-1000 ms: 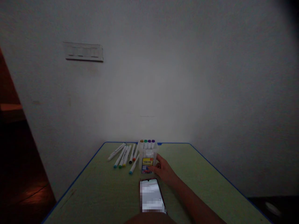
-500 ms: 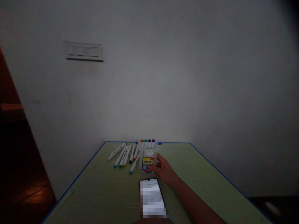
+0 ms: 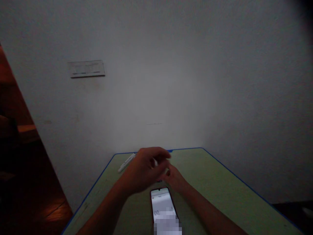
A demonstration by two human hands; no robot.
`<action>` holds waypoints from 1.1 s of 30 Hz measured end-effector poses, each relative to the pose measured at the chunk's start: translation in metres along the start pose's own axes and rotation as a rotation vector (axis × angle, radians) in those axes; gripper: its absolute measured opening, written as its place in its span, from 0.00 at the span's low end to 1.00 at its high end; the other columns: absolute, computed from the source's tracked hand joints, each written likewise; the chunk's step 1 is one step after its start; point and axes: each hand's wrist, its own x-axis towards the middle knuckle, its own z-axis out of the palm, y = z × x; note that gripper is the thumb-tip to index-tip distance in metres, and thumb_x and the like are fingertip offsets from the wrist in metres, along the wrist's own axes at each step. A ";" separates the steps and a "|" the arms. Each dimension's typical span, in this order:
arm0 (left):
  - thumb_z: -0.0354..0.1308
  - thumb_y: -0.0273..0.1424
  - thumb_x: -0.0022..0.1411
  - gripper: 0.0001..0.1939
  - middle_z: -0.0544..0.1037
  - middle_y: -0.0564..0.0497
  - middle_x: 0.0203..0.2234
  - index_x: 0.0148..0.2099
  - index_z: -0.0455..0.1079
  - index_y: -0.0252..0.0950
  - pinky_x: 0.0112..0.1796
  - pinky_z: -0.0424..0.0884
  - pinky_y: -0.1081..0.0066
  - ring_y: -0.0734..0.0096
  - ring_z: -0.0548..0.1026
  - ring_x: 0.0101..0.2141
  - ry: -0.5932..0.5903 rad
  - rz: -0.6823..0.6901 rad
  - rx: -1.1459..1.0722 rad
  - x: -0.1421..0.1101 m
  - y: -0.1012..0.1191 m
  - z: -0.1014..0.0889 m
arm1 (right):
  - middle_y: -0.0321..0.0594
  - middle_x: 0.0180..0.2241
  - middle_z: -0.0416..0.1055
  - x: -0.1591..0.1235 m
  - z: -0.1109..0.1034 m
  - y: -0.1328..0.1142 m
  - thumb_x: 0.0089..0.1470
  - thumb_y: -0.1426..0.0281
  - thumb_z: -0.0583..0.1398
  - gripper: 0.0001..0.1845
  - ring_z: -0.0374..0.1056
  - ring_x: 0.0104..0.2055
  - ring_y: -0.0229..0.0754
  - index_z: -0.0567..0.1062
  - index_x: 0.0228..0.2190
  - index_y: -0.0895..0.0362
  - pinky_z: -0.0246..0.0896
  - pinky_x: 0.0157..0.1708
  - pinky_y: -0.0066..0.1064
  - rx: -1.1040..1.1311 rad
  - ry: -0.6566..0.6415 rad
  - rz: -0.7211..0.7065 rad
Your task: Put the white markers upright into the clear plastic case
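My left hand (image 3: 146, 168) hovers over the far middle of the green table (image 3: 207, 182), fingers bent downward and blurred. It covers the clear marker box and most of the loose markers. One white marker (image 3: 126, 162) shows to its left. My right hand (image 3: 174, 179) rests just behind and right of the left hand, in the same spot against the box's right side. Its fingertips are hidden. A lit phone (image 3: 162, 204) lies flat near me, between my forearms.
The table has a blue rim (image 3: 234, 178) and stands against a plain grey wall. A switch plate (image 3: 86, 68) is mounted on the wall at upper left. Dark reddish floor lies off the table's left side.
My left hand has come in from the lower left and now covers the marker box and markers. The view has shifted slightly. The right hand has stayed at the box.
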 end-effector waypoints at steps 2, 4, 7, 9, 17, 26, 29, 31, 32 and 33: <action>0.49 0.31 0.55 0.09 0.74 0.51 0.25 0.35 0.69 0.33 0.26 0.64 0.74 0.74 0.69 0.24 0.140 -0.192 0.068 -0.001 -0.055 -0.002 | 0.42 0.41 0.70 0.000 0.001 -0.002 0.44 0.72 0.60 0.27 0.56 0.15 0.25 0.64 0.48 0.61 0.47 0.11 0.19 0.138 -0.033 0.049; 0.49 0.30 0.55 0.09 0.72 0.51 0.23 0.34 0.68 0.33 0.26 0.63 0.73 0.73 0.68 0.23 0.175 -0.321 0.226 -0.006 -0.108 0.000 | 0.43 0.42 0.69 0.001 0.001 -0.002 0.42 0.72 0.61 0.27 0.57 0.16 0.26 0.64 0.47 0.60 0.46 0.13 0.20 0.208 -0.040 0.088; 0.50 0.31 0.54 0.09 0.74 0.51 0.25 0.29 0.69 0.34 0.27 0.62 0.73 0.72 0.69 0.25 0.042 -0.422 0.432 -0.018 -0.166 0.012 | 0.44 0.43 0.68 0.003 0.000 -0.001 0.40 0.73 0.61 0.28 0.60 0.19 0.29 0.64 0.46 0.60 0.51 0.18 0.22 0.189 -0.006 0.105; 0.49 0.36 0.57 0.13 0.74 0.50 0.25 0.28 0.69 0.35 0.27 0.61 0.72 0.70 0.70 0.26 -0.002 -0.472 0.537 -0.023 -0.185 0.023 | 0.44 0.43 0.68 0.004 -0.001 0.002 0.39 0.72 0.61 0.29 0.62 0.22 0.31 0.64 0.47 0.59 0.53 0.20 0.24 0.167 0.008 0.114; 0.53 0.35 0.51 0.10 0.75 0.48 0.30 0.34 0.70 0.37 0.28 0.60 0.70 0.63 0.72 0.32 -0.144 -0.471 0.709 -0.035 -0.182 0.037 | 0.42 0.43 0.69 0.003 -0.002 0.007 0.41 0.70 0.61 0.28 0.53 0.17 0.27 0.65 0.47 0.56 0.45 0.16 0.23 0.135 -0.005 0.111; 0.52 0.35 0.52 0.10 0.76 0.47 0.29 0.31 0.71 0.36 0.28 0.61 0.70 0.64 0.72 0.30 -0.111 -0.546 0.648 -0.037 -0.192 0.021 | 0.46 0.46 0.67 0.001 -0.005 0.000 0.42 0.66 0.61 0.29 0.56 0.18 0.28 0.63 0.47 0.59 0.47 0.17 0.23 0.172 -0.055 0.156; 0.52 0.34 0.53 0.09 0.76 0.47 0.28 0.31 0.71 0.35 0.30 0.62 0.70 0.64 0.72 0.31 -0.046 -0.544 0.603 -0.036 -0.194 0.017 | 0.46 0.45 0.67 0.001 -0.005 0.001 0.42 0.66 0.61 0.28 0.57 0.19 0.28 0.64 0.47 0.58 0.48 0.17 0.23 0.162 -0.053 0.155; 0.52 0.33 0.53 0.09 0.76 0.47 0.30 0.32 0.71 0.35 0.32 0.64 0.70 0.65 0.73 0.32 0.018 -0.536 0.574 -0.035 -0.193 0.014 | 0.46 0.45 0.67 0.001 -0.005 0.003 0.42 0.66 0.61 0.28 0.57 0.19 0.29 0.64 0.47 0.57 0.48 0.17 0.22 0.159 -0.051 0.144; 0.52 0.33 0.54 0.09 0.77 0.47 0.31 0.33 0.71 0.35 0.33 0.64 0.70 0.64 0.73 0.33 0.057 -0.530 0.558 -0.035 -0.193 0.012 | 0.45 0.45 0.67 0.001 -0.005 0.003 0.43 0.66 0.61 0.28 0.57 0.19 0.28 0.64 0.47 0.57 0.48 0.17 0.22 0.159 -0.051 0.135; 0.52 0.34 0.54 0.10 0.77 0.46 0.32 0.34 0.71 0.34 0.34 0.65 0.70 0.64 0.73 0.34 0.097 -0.524 0.539 -0.035 -0.192 0.010 | 0.45 0.45 0.68 0.001 -0.005 0.004 0.43 0.66 0.61 0.28 0.57 0.19 0.28 0.64 0.47 0.56 0.47 0.17 0.22 0.158 -0.050 0.126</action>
